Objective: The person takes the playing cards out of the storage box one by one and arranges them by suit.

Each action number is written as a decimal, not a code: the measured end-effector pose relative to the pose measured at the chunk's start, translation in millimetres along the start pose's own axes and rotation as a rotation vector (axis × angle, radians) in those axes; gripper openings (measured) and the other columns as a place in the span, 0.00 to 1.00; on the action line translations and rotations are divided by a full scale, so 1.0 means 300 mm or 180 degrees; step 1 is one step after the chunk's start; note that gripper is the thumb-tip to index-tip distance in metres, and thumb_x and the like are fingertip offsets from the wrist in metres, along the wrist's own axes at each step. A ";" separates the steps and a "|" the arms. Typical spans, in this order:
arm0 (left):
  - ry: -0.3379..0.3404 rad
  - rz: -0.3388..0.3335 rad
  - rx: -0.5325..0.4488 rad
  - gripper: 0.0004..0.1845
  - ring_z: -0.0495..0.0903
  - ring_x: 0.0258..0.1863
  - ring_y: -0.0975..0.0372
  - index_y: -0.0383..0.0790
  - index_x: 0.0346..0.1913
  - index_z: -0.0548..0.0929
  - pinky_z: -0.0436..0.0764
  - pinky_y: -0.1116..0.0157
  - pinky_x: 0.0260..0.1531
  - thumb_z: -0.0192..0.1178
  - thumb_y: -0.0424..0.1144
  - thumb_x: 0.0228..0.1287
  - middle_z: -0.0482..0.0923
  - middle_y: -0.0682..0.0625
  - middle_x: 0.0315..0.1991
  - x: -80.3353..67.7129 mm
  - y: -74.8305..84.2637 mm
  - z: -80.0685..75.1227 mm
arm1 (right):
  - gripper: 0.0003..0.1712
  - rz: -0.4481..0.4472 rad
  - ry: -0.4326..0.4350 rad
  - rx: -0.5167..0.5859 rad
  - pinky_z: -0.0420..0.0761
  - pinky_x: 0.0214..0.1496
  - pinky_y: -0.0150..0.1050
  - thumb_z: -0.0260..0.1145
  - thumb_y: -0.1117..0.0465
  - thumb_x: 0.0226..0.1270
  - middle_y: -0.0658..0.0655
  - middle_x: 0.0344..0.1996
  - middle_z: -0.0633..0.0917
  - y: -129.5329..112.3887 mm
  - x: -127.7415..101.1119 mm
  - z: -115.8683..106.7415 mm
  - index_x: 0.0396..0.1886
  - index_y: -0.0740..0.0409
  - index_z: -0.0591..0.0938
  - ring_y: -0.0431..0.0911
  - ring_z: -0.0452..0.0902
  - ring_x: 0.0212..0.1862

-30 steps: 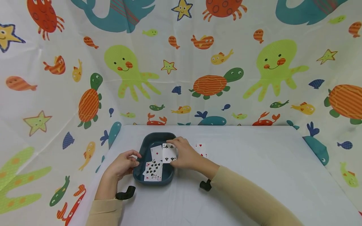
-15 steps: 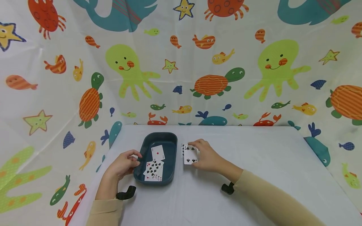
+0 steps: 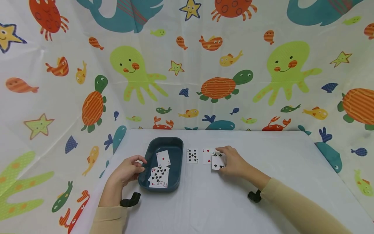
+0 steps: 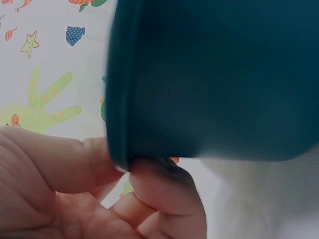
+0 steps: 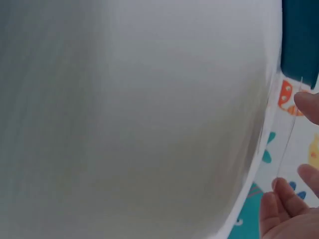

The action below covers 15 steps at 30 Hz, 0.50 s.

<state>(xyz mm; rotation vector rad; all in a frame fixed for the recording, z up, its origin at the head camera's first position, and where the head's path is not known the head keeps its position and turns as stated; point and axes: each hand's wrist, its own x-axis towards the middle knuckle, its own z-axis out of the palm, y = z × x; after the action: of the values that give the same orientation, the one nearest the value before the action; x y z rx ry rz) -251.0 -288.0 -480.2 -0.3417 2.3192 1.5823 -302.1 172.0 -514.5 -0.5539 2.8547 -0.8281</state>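
My left hand (image 3: 129,169) pinches the left rim of a dark teal tray (image 3: 175,162); in the left wrist view, thumb and fingertip close on either side of the rim. Several overlapping playing cards (image 3: 158,175) lie face up in the tray, an ace of diamonds (image 3: 163,158) at their top. My right hand (image 3: 235,162) holds a four of clubs (image 3: 217,161) between thumb and fingers by its edges. This card overlaps a hearts card (image 3: 206,156), partly hiding it. In the right wrist view the held card (image 5: 289,142) shows as a thin edge.
A spades card (image 3: 192,156) lies face up on the white table (image 3: 198,201), just right of the tray and left of the hearts card. White tablecloth stretches to the right of my right hand. A sea-animal curtain (image 3: 187,65) hangs behind and at both sides.
My right hand has carried the four of clubs rightward from over the tray, past the spades card, to the hearts card. My left hand stays at the tray's rim.
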 end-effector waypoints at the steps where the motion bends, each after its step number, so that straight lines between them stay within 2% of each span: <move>1: 0.0002 0.0000 0.0002 0.17 0.77 0.30 0.56 0.32 0.61 0.78 0.81 0.63 0.31 0.62 0.26 0.71 0.75 0.47 0.33 -0.001 0.001 0.000 | 0.53 0.0032 -0.0022 -0.0001 0.76 0.73 0.62 0.84 0.57 0.52 0.62 0.74 0.74 0.011 0.000 -0.003 0.80 0.52 0.72 0.58 0.72 0.72; 15: 0.0008 0.0010 0.0030 0.17 0.78 0.32 0.55 0.34 0.61 0.79 0.83 0.62 0.33 0.62 0.27 0.73 0.76 0.47 0.33 -0.003 -0.009 0.003 | 0.49 0.0231 -0.0286 -0.0020 0.70 0.79 0.64 0.80 0.61 0.59 0.64 0.75 0.74 0.118 0.047 -0.044 0.80 0.56 0.70 0.61 0.70 0.76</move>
<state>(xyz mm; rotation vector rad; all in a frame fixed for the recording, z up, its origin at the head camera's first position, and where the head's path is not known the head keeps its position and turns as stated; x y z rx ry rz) -249.0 -288.3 -482.3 -0.3382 2.3293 1.5728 -329.0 201.0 -522.6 -0.4728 2.7789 -0.7627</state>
